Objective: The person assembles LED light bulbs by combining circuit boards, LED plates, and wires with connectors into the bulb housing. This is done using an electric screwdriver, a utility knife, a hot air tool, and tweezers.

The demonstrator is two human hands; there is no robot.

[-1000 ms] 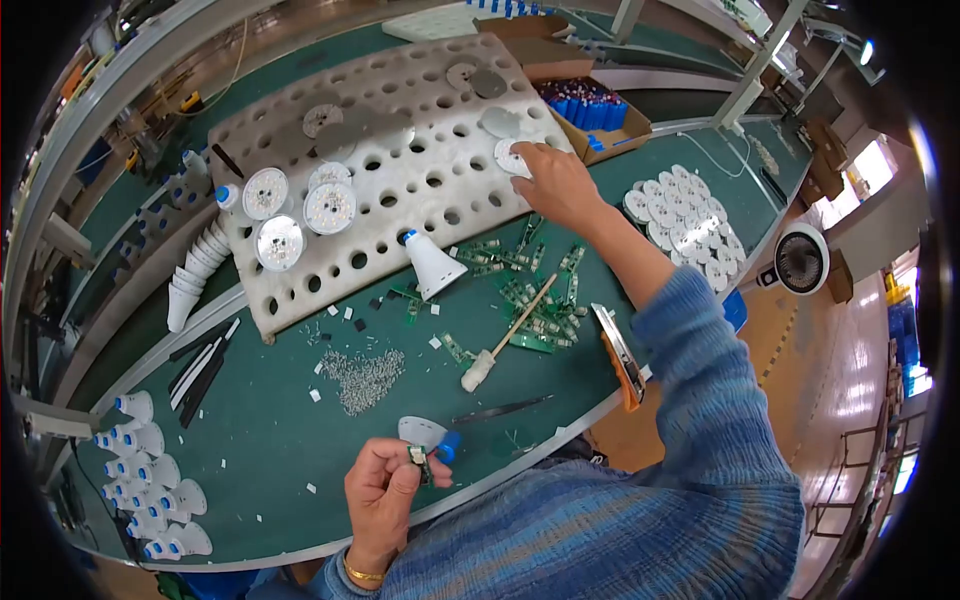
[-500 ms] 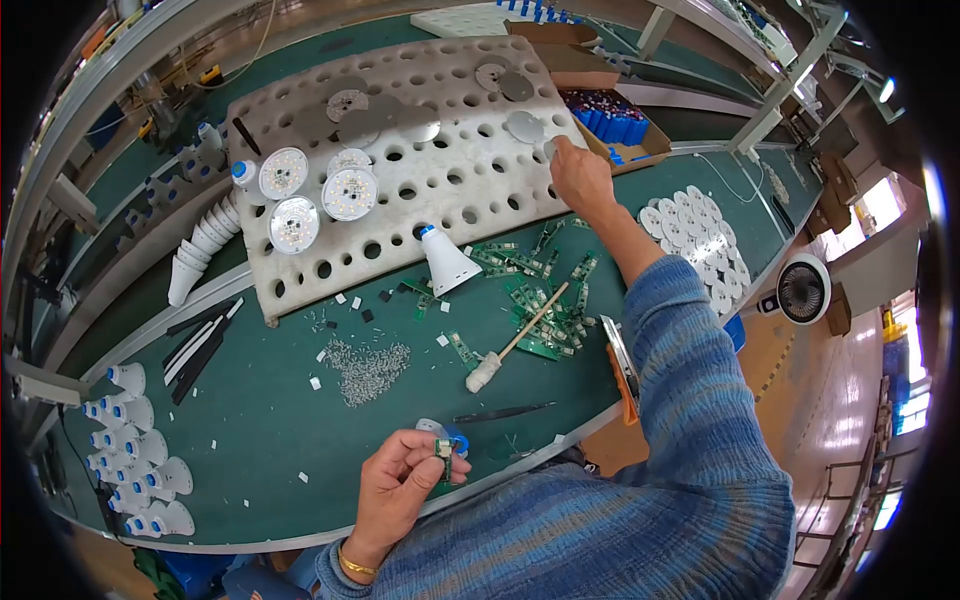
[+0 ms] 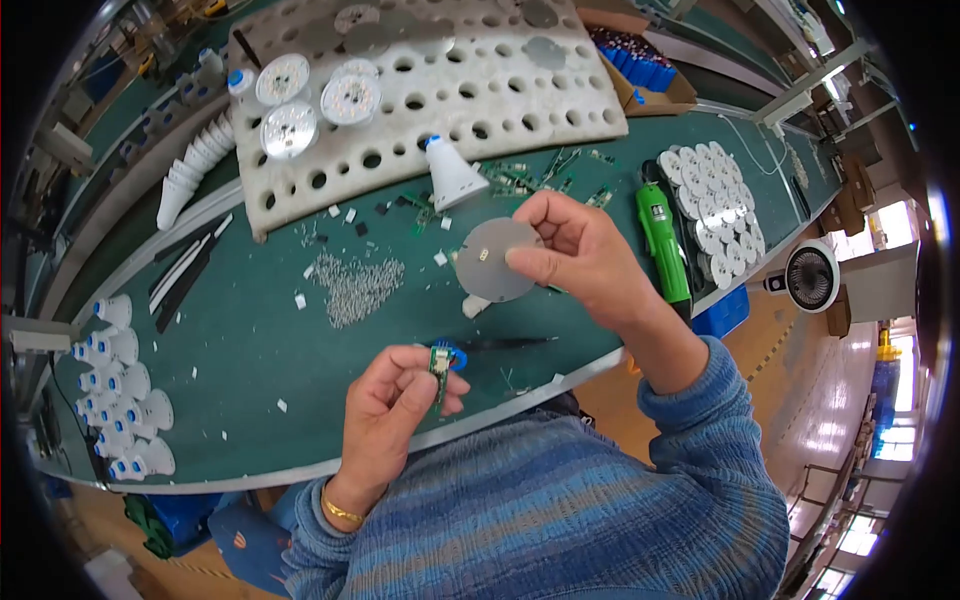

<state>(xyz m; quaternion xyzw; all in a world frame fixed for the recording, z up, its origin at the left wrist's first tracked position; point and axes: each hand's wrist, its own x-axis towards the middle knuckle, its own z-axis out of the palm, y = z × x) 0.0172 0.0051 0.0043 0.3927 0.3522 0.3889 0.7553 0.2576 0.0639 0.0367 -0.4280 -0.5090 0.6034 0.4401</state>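
Observation:
My right hand (image 3: pixel 575 255) pinches a round grey metal disc (image 3: pixel 490 272) by its right edge, above the green bench. A small slotted hole shows near the disc's middle. Lower down, my left hand (image 3: pixel 395 395) is closed on a small green circuit board (image 3: pixel 440 365), held upright between thumb and fingers. Something blue shows just behind that board; I cannot make out what it is. Black tweezers (image 3: pixel 500 343) lie on the bench between my hands. Partly behind the disc is the white wrapped head of a stick (image 3: pixel 474 306).
A white foam board (image 3: pixel 330 140) with round holes carries LED discs (image 3: pixel 289 130) and a white lamp housing (image 3: pixel 451 175) stands by its edge. Small metal pins (image 3: pixel 355 290) lie in a heap. At right are a green electric screwdriver (image 3: pixel 660 235) and white discs (image 3: pixel 715 205). Lamp housings (image 3: pixel 125 380) stand left.
My right hand has come back from the foam board's far right with a grey disc. My left hand still holds the circuit board. The view has shifted, showing the green screwdriver.

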